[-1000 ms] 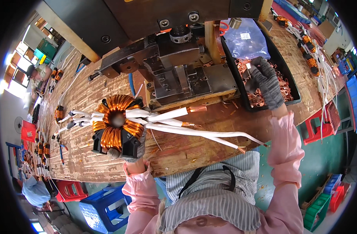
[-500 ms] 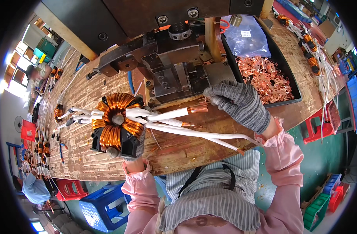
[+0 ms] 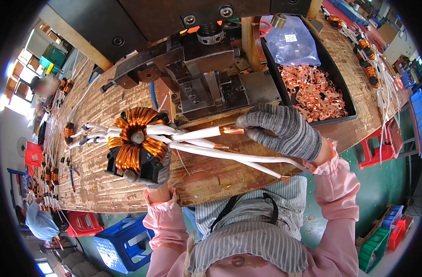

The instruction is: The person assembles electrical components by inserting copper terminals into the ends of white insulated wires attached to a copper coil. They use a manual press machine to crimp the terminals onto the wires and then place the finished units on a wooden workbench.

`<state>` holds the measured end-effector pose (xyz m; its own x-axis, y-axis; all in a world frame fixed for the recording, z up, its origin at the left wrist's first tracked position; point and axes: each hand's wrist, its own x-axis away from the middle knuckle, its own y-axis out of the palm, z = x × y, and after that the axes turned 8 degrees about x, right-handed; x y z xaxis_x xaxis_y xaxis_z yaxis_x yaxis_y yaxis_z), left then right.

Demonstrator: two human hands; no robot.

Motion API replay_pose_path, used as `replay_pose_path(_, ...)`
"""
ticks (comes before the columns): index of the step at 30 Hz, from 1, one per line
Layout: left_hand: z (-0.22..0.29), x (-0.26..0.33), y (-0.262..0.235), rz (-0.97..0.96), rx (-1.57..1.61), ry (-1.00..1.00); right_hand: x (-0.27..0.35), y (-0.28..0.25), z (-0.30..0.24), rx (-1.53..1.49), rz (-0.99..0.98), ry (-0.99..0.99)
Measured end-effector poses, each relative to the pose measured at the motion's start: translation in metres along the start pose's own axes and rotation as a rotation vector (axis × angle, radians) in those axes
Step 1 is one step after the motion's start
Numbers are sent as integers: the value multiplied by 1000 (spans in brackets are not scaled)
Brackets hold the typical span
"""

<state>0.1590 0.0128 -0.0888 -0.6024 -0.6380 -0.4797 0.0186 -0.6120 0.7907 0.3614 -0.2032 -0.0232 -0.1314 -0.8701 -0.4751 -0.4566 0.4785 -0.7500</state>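
Observation:
My left hand [image 3: 162, 173], in a grey glove, is closed round a toroidal coil [image 3: 136, 143] of copper wire with black plastic mounts. The coil hides most of its fingers. White-sleeved leads [image 3: 197, 135] run rightward from the coil, with bare copper at their tips. At the tip of the upper lead, a copper terminal [image 3: 232, 130] sits over the wire end. My gloved right hand [image 3: 282, 131] pinches the terminal's far end between thumb and fingertips. Just beyond the leads stands a black metal press [image 3: 206, 83] with a die block.
A black tray [image 3: 351, 104] beside the press holds loose copper terminals [image 3: 312, 94] and a clear plastic bag [image 3: 291, 44]. More coils [image 3: 370, 74] lie along the right table edge and at the left [image 3: 69, 132]. Blue stool [image 3: 118, 247] stands below. Another person [image 3: 42, 226] sits at far left.
My right hand has shifted slightly left and down, and the copper terminal now sits over the upper lead's tip. My left hand and the coil have moved slightly left.

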Motion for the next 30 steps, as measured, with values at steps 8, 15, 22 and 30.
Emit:
replay_pose_path(8,3,1,-8,-6,9,7,-5,7,-2,-103,27,45)
replay_pose_path(15,13,8,-33,72,114,31,-3,20,0,-1033,-43,634)
replay_pose_path(22,43,-4,-22,-78,-96,-22,-15,24,11,-944,62,564)
replay_pose_path(30,49,-15,-4,93,-389,-78,-21,25,27,-994,54,530)
